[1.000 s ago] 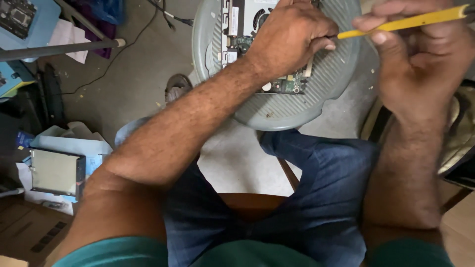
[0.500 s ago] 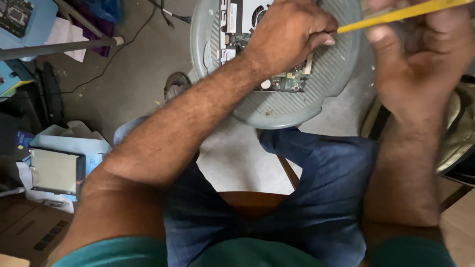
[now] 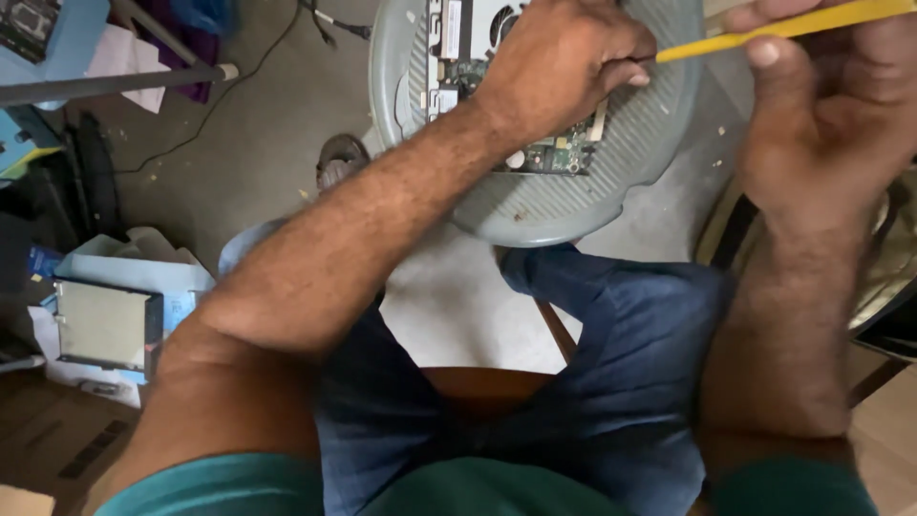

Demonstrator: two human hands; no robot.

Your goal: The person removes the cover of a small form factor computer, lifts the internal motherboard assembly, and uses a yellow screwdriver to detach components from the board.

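Circuit board (image 3: 535,153) on grey round stool (image 3: 611,191), top centre, under left hand (image 3: 559,67); right hand (image 3: 821,124) fingers pinching yellow tool (image 3: 764,29); left fingers curled, grip unclear.

Yellow tool (image 3: 764,29), ribbed grey stool (image 3: 611,191)
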